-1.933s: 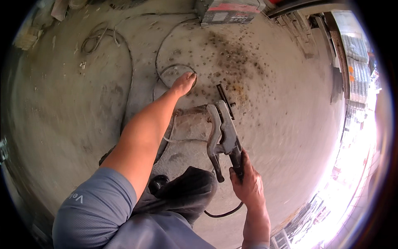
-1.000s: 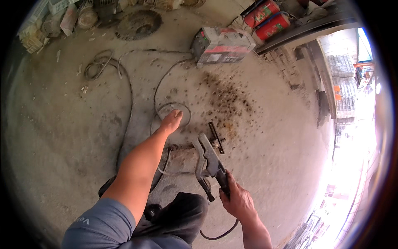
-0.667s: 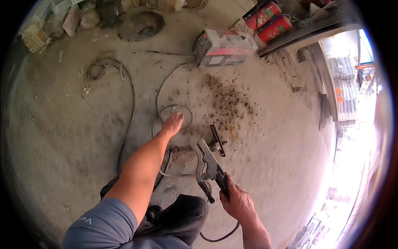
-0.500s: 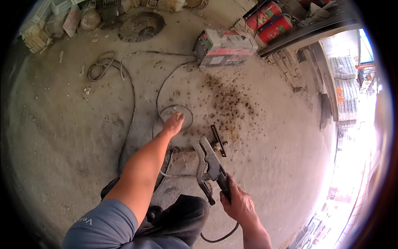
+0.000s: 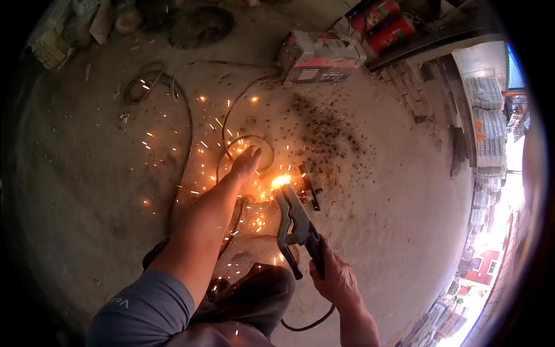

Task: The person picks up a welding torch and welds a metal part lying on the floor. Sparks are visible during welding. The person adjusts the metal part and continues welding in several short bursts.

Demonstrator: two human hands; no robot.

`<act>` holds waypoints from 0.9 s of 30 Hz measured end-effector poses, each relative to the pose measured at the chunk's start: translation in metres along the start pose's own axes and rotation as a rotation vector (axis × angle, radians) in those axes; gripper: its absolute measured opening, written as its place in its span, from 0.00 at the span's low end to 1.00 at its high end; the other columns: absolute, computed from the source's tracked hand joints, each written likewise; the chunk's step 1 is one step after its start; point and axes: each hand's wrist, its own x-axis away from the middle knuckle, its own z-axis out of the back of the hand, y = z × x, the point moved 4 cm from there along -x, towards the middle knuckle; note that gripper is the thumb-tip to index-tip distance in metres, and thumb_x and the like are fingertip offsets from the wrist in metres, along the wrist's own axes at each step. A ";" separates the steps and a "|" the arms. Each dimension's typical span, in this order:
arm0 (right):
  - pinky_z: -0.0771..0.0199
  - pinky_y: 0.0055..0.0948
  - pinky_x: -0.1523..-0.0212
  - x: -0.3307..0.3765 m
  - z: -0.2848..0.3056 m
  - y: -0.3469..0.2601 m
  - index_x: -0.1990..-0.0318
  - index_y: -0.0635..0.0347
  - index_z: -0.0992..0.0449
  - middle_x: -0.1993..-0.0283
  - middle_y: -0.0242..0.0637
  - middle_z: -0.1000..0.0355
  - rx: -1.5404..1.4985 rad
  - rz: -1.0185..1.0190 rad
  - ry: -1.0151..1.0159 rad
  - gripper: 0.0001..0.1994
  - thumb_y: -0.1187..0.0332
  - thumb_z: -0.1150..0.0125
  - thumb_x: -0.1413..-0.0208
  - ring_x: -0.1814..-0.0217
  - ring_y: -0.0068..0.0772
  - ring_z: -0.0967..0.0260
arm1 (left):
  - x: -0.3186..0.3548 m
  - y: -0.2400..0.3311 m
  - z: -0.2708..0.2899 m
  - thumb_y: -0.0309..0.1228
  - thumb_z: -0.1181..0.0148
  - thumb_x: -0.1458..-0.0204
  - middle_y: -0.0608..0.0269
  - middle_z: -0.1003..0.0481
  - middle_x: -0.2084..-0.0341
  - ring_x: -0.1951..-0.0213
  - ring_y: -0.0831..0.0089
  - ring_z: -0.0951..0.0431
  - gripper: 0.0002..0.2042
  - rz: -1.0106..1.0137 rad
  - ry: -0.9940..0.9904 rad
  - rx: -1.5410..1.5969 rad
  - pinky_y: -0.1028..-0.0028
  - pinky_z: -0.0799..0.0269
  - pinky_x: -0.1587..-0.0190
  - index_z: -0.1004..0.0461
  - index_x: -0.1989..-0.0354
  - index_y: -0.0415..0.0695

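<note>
In my right hand [image 5: 335, 277] is a dark welding electrode holder [image 5: 300, 225], gripped round its handle with the lever on its left side. Bright orange glare [image 5: 281, 181] burns at its jaws, and sparks fly left and down; the glare hides any rod there. Just right of the jaws stands a black slotted metal strip [image 5: 310, 188], tilted. My left arm reaches forward past the sparks. Its hand [image 5: 247, 162] is left of and beyond the glare, fingers drawn together; what they hold, if anything, is hidden.
A red-and-grey welding machine [image 5: 321, 58] stands ahead, with cables [image 5: 188, 133] looping across the concrete floor on the left. Red cylinders [image 5: 390, 33] lie at the far right. Dark pits [image 5: 329, 133] mark the floor. Stacked pale blocks [image 5: 485, 121] stand beyond the doorway.
Glare and flying sparks have appeared at the holder's jaws, and the scene has darkened. The holder has moved slightly away from me. My left hand has shifted slightly right and farther away.
</note>
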 end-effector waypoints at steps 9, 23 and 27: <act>0.24 0.52 0.61 0.006 -0.009 0.024 0.29 0.51 0.46 0.58 0.53 0.24 0.030 -0.111 -0.023 0.34 0.62 0.41 0.43 0.60 0.60 0.24 | 0.020 0.006 -0.033 0.53 0.58 0.36 0.39 0.31 0.41 0.39 0.48 0.31 0.30 0.025 -0.080 -0.063 0.58 0.35 0.39 0.36 0.36 0.41; 0.23 0.50 0.59 0.009 -0.001 0.016 0.29 0.52 0.45 0.55 0.51 0.24 -0.065 -0.068 0.047 0.32 0.63 0.42 0.41 0.58 0.58 0.24 | -0.001 -0.007 -0.018 0.51 0.52 0.39 0.51 0.38 0.35 0.32 0.55 0.41 0.29 -0.296 0.193 -0.442 0.52 0.44 0.33 0.35 0.36 0.46; 0.23 0.50 0.59 0.012 -0.007 0.016 0.29 0.52 0.46 0.56 0.51 0.24 -0.056 -0.076 0.079 0.33 0.62 0.43 0.42 0.58 0.59 0.24 | 0.027 0.030 -0.029 0.54 0.53 0.39 0.53 0.43 0.31 0.28 0.57 0.48 0.31 -0.346 0.101 -0.573 0.49 0.54 0.29 0.41 0.30 0.52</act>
